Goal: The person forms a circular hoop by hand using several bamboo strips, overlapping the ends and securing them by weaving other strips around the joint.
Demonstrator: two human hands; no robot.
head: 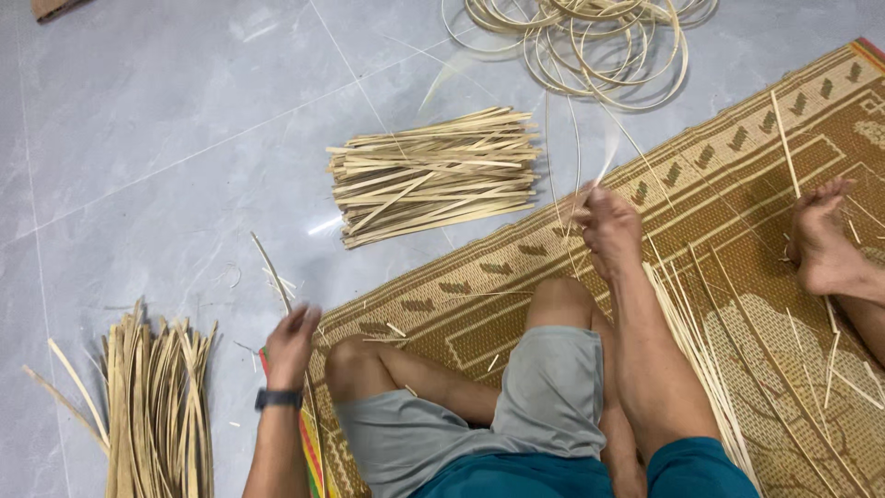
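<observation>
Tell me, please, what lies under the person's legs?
A woven mat with brown patterns lies under the legs, on grey floor tiles. The mat beneath the body is hidden.

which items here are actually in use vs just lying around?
In hand:
- left hand holding a flat bamboo strip
- right hand pinching thin bamboo slivers
- woven mat the person sits on

Lying about:
- bundle of cut strips on the floor
- coiled strips at top
- long strip bundle at left
- thin strips on the mat
- brown object, top left corner
</observation>
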